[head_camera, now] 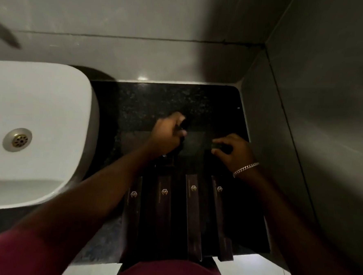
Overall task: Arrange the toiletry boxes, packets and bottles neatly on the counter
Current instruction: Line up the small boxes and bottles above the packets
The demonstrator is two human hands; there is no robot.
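A white ceramic basin (pixel 38 133) with a metal drain (pixel 18 139) sits at the left end of the black speckled stone counter (pixel 136 100), its rim overhanging the counter's left side. Along the counter's near edge four long dark cardboard boxes (pixel 193 212) with gold emblems lie side by side, their near ends jutting past the edge.

The left hand (pixel 168 134) reaches over the middle of the counter, beyond the boxes' far ends, fingers curled around a small dark bottle (pixel 184 124); the forearm crosses the leftmost boxes and hides part of them. Just to its right, nearer the counter's right edge, the right hand (pixel 235 153), with a silver chain bracelet (pixel 245 169) at the wrist, pinches a small dark, greenish item (pixel 217 147) between thumb and fingers; it is too dim to name. Grey tiled walls (pixel 316 103) close off the far and right sides.
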